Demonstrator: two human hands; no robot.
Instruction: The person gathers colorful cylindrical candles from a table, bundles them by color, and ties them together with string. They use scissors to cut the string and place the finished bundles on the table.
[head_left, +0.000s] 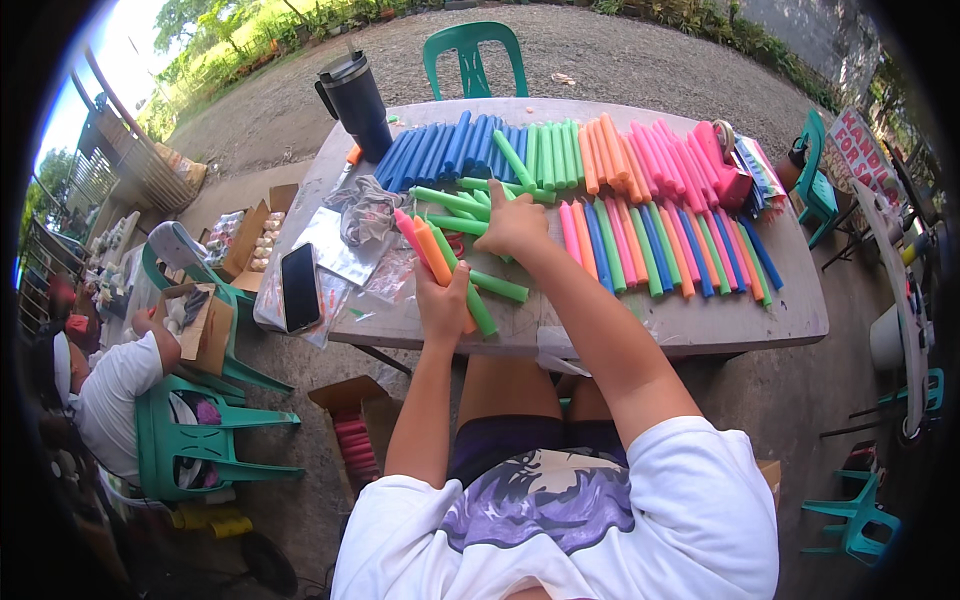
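My left hand (442, 302) is closed round a small bunch of taper candles: a pink candle (408, 232), an orange candle (433, 252) and a green candle (480, 312). My right hand (515, 226) lies over loose green candles (450, 202), index finger stretched out and thumb apart; its other fingers are partly hidden. Another green candle (498, 286) rests on the table beside my left hand. To the right runs a row of mixed pink, orange, blue and green candles (655, 248).
Blue candles (430, 155), orange candles (606, 150) and pink candles (672, 155) line the table's (780, 310) far side. A tumbler (356, 105), phone (299, 288), crumpled cloth (362, 212) and red tape dispenser (728, 180) stand around them. A person (115, 400) sits at left.
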